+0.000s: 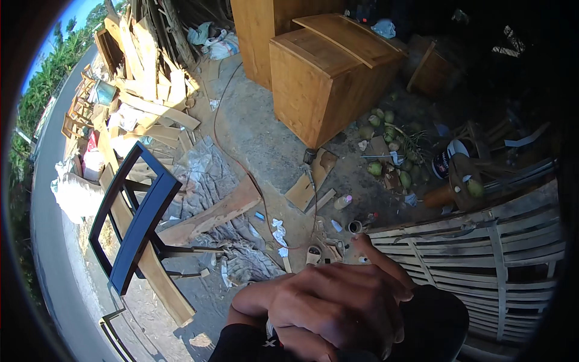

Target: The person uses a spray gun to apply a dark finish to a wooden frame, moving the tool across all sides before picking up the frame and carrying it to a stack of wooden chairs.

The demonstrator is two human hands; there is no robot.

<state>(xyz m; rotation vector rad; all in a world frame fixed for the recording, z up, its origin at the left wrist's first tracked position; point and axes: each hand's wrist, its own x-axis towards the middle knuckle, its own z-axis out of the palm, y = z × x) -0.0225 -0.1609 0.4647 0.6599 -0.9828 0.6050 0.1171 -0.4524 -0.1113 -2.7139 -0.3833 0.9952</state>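
My left hand (335, 304) is raised very close to the camera, its fingers curled and their tips hidden, so I cannot make out what they hold. The bent left arm comes from a black sleeve at the lower left. Farther down, my right hand (363, 241) is closed around a small cup (354, 227) with something dark inside. Beside that cup, a small pale bottle (336, 225) lies on the ground. A clear bottle with a pink cap (342, 202) is a little farther off. What looks like a spray gun (310, 158) rests on a wooden board (300, 192).
A dark-painted chair frame (145, 214) stands at left on a wooden plank (166, 289). An orange hose (217, 133) winds across the ground. Wooden cabinets (325, 84) stand ahead, near green coconuts (375, 169). A slatted bamboo bench (458, 259) lies at right. Scrap wood (145, 66) is piled far left.
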